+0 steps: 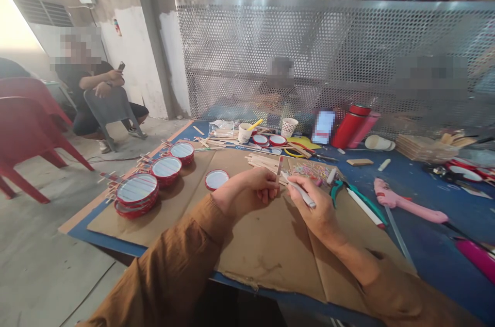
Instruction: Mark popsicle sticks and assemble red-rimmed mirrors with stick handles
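Observation:
My left hand (260,183) is closed around a flat wooden craft stick (279,168), held upright with red at its top end. Just right of it, my right hand (317,211) grips a white marker (303,195), its tip pointing toward the stick; whether they touch I cannot tell. Behind both hands lie loose craft sticks (261,160) and a heap of small colourful pieces (313,171). A round red-rimmed lid (216,179) rests on the cardboard (266,244) left of my left hand.
Stacked red-rimmed rounds with sticks (137,189) line the left. A pink glue gun (410,204), teal-handled pliers (363,200) and another marker (365,207) lie right. Paper cups (245,133), a phone (323,127) and a red bottle (350,127) stand behind. A person (100,79) sits beyond the table.

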`<state>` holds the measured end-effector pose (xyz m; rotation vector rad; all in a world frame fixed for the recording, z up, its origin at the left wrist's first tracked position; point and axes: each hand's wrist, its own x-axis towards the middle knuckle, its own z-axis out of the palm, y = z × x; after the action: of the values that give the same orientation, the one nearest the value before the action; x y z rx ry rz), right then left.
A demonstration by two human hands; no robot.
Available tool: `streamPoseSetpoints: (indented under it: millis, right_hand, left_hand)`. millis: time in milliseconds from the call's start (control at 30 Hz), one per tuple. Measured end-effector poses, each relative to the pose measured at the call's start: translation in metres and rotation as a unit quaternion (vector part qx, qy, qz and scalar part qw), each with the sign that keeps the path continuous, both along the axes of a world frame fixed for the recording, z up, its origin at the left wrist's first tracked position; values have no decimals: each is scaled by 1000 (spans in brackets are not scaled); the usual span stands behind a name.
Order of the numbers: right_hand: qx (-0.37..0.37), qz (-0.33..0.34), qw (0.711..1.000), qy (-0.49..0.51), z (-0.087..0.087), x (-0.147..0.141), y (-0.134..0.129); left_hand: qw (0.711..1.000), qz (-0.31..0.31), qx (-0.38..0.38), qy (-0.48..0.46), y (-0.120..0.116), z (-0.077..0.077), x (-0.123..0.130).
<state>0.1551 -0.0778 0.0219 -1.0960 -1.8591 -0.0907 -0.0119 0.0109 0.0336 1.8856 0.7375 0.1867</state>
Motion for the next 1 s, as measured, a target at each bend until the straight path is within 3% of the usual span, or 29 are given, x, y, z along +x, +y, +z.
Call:
streamPoseSetpoints:
  millis: [367, 567, 833, 1000]
  right_hand:
    - [47, -11, 999, -20, 8, 2, -7]
    - [102, 118, 978, -139, 13, -4, -17]
    - [29, 27, 999, -23, 6, 12, 2]
    - [0, 12, 1000, 12, 7, 13, 3]
  left_hand:
    - [1000, 3, -11, 7, -3, 4, 0]
    - [999, 26, -17, 35, -4, 6, 0]
    - [1000, -7, -22, -3, 0, -2, 0]
    - [999, -5, -32, -10, -1, -3, -1]
